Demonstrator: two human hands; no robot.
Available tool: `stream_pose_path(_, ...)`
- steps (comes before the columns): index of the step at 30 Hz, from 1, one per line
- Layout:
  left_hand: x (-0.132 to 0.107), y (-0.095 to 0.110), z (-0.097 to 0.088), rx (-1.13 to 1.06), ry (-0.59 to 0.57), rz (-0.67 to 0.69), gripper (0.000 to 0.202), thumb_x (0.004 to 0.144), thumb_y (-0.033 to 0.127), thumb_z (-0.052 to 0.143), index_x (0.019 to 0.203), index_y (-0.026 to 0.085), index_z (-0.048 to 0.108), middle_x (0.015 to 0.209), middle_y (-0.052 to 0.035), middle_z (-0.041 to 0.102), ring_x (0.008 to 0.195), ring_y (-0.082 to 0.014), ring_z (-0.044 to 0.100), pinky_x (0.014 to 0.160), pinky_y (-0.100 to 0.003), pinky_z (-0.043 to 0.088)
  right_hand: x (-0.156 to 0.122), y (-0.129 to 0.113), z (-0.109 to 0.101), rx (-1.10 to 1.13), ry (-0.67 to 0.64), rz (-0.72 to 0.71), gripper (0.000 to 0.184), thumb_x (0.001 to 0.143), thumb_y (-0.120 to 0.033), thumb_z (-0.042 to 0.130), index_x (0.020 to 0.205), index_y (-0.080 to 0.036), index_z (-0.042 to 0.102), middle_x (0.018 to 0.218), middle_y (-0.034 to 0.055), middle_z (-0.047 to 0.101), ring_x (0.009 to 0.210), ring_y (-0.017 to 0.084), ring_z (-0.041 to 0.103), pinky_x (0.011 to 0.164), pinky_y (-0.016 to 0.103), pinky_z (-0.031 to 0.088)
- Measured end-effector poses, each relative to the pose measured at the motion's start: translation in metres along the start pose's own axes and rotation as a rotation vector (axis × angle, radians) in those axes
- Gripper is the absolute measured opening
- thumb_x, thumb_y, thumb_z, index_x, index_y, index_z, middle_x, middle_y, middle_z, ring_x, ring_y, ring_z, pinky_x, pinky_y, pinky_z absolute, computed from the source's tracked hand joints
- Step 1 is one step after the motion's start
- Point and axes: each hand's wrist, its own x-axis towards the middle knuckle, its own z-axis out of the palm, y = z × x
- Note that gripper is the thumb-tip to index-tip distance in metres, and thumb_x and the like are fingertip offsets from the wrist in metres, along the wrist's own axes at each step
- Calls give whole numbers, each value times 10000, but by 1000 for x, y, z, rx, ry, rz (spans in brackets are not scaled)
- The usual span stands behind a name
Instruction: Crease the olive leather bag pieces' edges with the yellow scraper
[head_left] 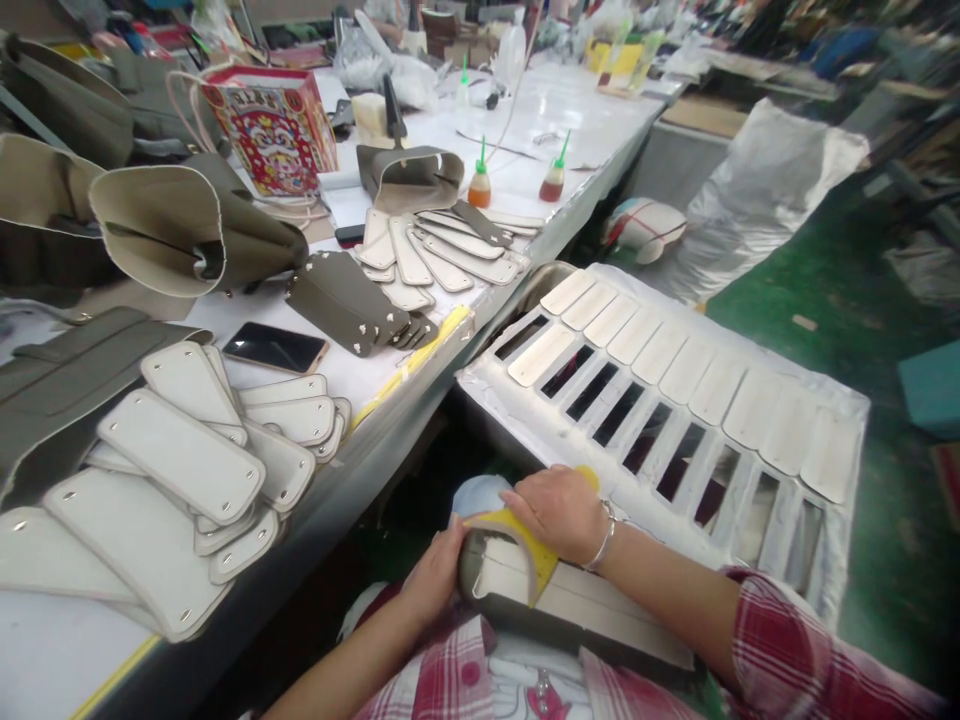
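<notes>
A grey and cream leather piece (577, 605) lies across my lap, low in the middle of the view. My left hand (433, 578) grips its rounded left end, fingers curled round it. My right hand (556, 512), a bangle on its wrist, presses a yellow cloth (534, 556) down on top of the piece. The cloth folds over the near edge of the piece.
A slatted rack (750, 490) with cream leather panels stands right in front of me. The long white table (352, 375) on my left carries fanned cream panels (180, 455), grey bag parts, a phone (274, 348), glue bottles (480, 185) and a patterned box (274, 125).
</notes>
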Motion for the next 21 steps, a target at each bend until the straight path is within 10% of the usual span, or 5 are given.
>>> stream_pose_path(5, 2, 9, -6, -150, -127, 230, 476, 876, 463, 364, 1207, 171, 540, 1235, -84, 547, 1148, -247, 456, 1017, -357, 289, -8, 3, 9, 11, -2, 65, 499, 944, -374, 212, 683, -193, 597, 709, 27, 665, 671, 167, 605, 638, 288, 356)
stream_pose_path(21, 7, 27, -8, -317, -329, 119, 414, 749, 211, 548, 1156, 148, 584, 1070, -80, 635, 972, -226, 548, 868, -313, 373, -39, 22, 21, 84, 71, 119, 516, 941, -380, 189, 665, -200, 586, 678, 23, 654, 635, 174, 597, 591, 294, 352)
